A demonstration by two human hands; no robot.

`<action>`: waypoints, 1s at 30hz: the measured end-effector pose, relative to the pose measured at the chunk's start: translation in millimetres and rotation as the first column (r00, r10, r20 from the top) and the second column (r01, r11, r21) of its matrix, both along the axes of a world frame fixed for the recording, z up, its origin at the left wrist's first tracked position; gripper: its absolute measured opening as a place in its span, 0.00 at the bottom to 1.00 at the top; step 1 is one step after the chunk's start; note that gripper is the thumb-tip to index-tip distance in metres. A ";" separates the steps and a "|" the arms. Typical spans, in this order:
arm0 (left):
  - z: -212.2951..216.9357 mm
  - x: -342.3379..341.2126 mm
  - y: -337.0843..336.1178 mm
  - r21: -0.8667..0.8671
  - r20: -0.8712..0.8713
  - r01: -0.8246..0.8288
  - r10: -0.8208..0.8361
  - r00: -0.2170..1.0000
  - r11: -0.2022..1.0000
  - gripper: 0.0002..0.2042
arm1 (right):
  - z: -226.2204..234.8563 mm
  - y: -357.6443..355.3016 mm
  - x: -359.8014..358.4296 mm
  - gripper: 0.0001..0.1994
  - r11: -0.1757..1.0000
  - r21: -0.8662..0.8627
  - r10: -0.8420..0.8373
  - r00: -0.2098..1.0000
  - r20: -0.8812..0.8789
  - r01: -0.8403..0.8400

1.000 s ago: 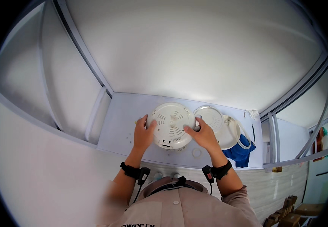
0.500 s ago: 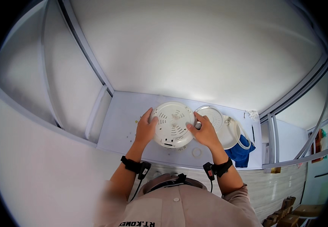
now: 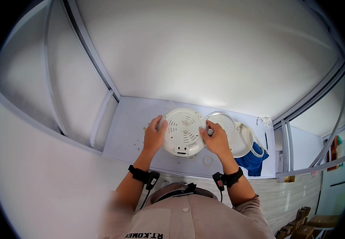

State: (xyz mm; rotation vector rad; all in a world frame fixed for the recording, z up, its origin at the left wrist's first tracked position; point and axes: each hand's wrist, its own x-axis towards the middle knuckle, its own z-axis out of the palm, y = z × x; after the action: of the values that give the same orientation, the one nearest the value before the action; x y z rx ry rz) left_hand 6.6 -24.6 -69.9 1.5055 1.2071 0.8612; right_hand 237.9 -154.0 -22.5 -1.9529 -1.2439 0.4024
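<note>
A round white appliance base (image 3: 183, 129) with rings of vent slots lies face up on the pale table. My left hand (image 3: 153, 136) is closed against its left rim, the thumb along the edge. On the opposite side, my right hand (image 3: 217, 141) grips the right rim, its thumb resting near the edge of the slotted face. Just beyond the right hand is a round silvery disc (image 3: 225, 121), partly covered by my fingers. A thin pale ring (image 3: 207, 160) lies in front of the base. What is under the base is hidden.
To the right, a white round part (image 3: 240, 148) with a pale loop (image 3: 259, 150) sits by a blue cloth (image 3: 253, 162). A dark thin rod (image 3: 266, 140) and crumpled white material (image 3: 265, 120) lie near the right edge. Small bits (image 3: 137, 144) dot the left side. Framed panels enclose the table.
The base has shifted slightly right and tilted a little, so its near side shows differently. Both hands stay on its rim; my right thumb has moved outward toward the edge.
</note>
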 end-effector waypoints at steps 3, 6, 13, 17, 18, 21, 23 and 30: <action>-3.2 2.0 0.3 0.010 0.019 -0.025 0.025 1.000 1.000 0.28 | -3.8 0.2 -3.2 0.25 0.998 0.046 -0.031 0.999 0.033 0.030; -8.1 2.3 0.5 0.025 0.039 -0.043 0.042 0.998 0.999 0.27 | -5.3 0.9 -4.2 0.24 0.996 0.073 -0.047 0.998 0.037 0.044; 0.3 2.2 -4.7 -0.008 0.073 -0.042 0.042 0.996 0.999 0.28 | -6.4 3.9 2.2 0.24 0.997 0.014 -0.070 0.996 -0.051 0.071; 6.8 2.2 -8.0 -0.071 0.039 -0.051 0.054 0.998 0.996 0.29 | -11.6 6.7 8.3 0.24 0.997 0.030 -0.073 0.993 -0.092 0.076; 3.7 1.7 -7.1 -0.050 0.043 -0.039 0.041 0.998 0.998 0.29 | -12.2 7.0 8.7 0.24 0.997 0.026 -0.073 0.992 -0.098 0.076; -3.9 -2.1 -4.5 -0.001 0.030 -0.016 0.016 0.999 1.000 0.29 | -1.7 8.1 4.1 0.24 0.995 -0.039 -0.094 0.990 -0.101 0.090; -0.8 0.1 -4.1 -0.004 -0.003 0.010 -0.010 1.000 1.000 0.30 | -9.2 8.6 10.0 0.27 0.993 -0.067 -0.103 0.988 -0.117 0.096; -15.2 -1.0 17.4 0.058 -0.127 0.123 -0.115 0.985 0.991 0.33 | -22.3 14.9 17.8 0.32 0.993 -0.079 -0.111 0.894 -0.434 0.085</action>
State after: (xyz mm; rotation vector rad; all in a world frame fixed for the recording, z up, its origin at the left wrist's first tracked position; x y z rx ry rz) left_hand 5.6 -7.2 -85.1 1.6869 1.1739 0.7433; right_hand 255.7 -139.1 -44.9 -1.8280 -0.8464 0.7852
